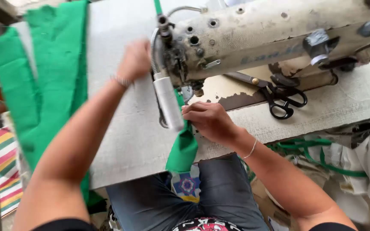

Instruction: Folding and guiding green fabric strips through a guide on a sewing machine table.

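We look down on an old cream sewing machine (pixel 275 34) standing on a pale desk (pixel 120 141), its paint chipped on the bed near the needle. A narrow green fabric strip (pixel 184 147) runs under the machine head and hangs off the near desk edge, down toward our lap.

Our right hand (pixel 210 121) rests on the desk just right of the strip, close under the needle area. Its fingers (pixel 193 109) are curled together and press on the strip's edge; we read this as a pinch on the cloth, though the small white cylindrical lamp (pixel 168 102) partly hides the contact. A thin bracelet sits on that wrist.

Our left hand (pixel 134 60) is raised behind and left of the machine head, blurred. We cannot tell whether its fingers are apart or together, nor whether it touches anything. A bracelet shows at that wrist too.

At the far left of the desk lie larger green fabric pieces (pixel 52 77), draped over the edge and well apart from the strip at the needle. Black-handled scissors (pixel 279 96) lie on the desk beneath the machine arm, to the right of our right hand and not touching it.

Beyond the right desk edge we see white bags and cloth (pixel 365 167) with loops of green cord (pixel 322 154) among them. At lower left, a striped cloth (pixel 5 171) shows beside the desk.
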